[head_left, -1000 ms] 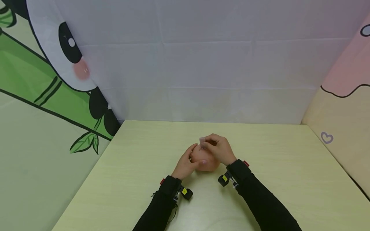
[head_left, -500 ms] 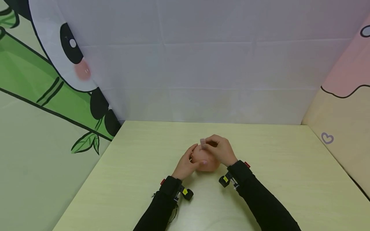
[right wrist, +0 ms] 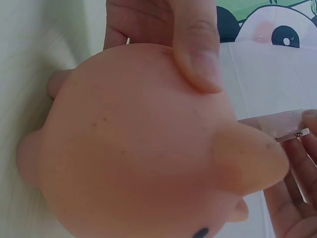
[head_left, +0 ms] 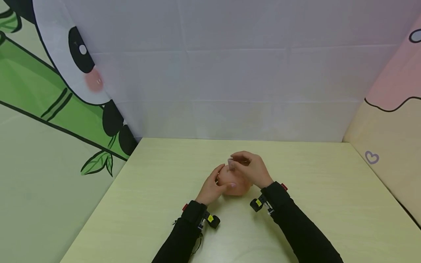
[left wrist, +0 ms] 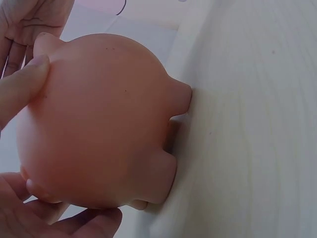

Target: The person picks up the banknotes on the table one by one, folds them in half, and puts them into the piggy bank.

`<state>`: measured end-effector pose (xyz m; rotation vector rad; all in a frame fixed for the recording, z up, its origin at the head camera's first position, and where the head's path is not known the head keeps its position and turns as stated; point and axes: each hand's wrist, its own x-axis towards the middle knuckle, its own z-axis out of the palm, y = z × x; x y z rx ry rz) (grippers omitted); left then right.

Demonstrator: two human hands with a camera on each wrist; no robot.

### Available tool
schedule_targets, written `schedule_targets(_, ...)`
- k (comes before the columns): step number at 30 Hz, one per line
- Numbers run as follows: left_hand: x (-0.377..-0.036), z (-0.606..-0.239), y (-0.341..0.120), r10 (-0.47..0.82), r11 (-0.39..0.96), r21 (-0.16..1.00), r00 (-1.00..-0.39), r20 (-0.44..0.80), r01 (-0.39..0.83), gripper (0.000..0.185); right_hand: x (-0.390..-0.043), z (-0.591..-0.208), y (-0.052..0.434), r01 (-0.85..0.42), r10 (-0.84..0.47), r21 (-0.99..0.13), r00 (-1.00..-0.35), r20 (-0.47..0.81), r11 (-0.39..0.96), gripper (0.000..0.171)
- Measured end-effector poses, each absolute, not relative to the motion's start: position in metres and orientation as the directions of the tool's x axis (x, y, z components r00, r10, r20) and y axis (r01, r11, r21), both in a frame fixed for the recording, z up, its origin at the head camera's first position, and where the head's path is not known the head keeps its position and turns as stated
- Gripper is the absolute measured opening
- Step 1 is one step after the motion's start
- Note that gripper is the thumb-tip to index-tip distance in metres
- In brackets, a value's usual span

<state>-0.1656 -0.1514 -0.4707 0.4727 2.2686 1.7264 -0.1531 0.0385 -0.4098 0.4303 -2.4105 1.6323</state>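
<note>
A round pink piggy bank (head_left: 241, 185) stands on its short feet on the table. My left hand (head_left: 211, 188) grips its left side. In the left wrist view the thumb and fingers curve round opposite sides of the bank (left wrist: 99, 119). Over the top, my right hand (head_left: 253, 170) pinches a small folded strip of paper (head_left: 230, 163) between thumb and fingers. The right wrist view shows this pale, see-through-looking strip (right wrist: 280, 124) with small dark print, its lower end hidden behind the bank's ear (right wrist: 250, 158).
The pale wooden table (head_left: 164, 160) reaches back to a whitish cloth backdrop (head_left: 230, 73). Cartoon-printed panels, a green one (head_left: 36, 80) and a pink and cream one (head_left: 394, 128), flank it left and right. Small cameras sit on both wrists, with a cable (head_left: 198, 243) at the left one.
My right hand has shifted slightly up and to the right, its fingers spreading a little while the thumb stays at the paper. The left hand and piggy bank look unmoved.
</note>
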Motion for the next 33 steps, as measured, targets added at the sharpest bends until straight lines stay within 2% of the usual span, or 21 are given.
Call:
schedule_targets(5,-0.166,-0.471,-0.151,0.402,0.244,0.964,-0.915,-0.003,0.104,0.084,-0.152,-0.407,0.039,-0.352,-0.120,-0.881,-0.936,0.331,0.317,0.022)
schedule_targets(13,-0.165,-0.470,-0.151,0.405,0.241,0.965,-0.914,-0.007,0.100,0.084,-0.151,-0.407,0.038,-0.399,-0.096,-0.845,-0.915,0.391,0.355,0.010)
schedule_targets(21,-0.166,-0.472,-0.151,0.404,0.251,0.963,-0.915,-0.009,0.101,0.087,-0.153,-0.414,0.039,-0.397,-0.093,-0.833,-0.915,0.393,0.385,0.008)
schedule_targets(33,-0.166,-0.472,-0.151,0.411,0.251,0.961,-0.912,0.002,0.115,0.086,-0.154,-0.423,0.038,-0.420,-0.108,-0.752,-0.897,0.428,0.509,0.006)
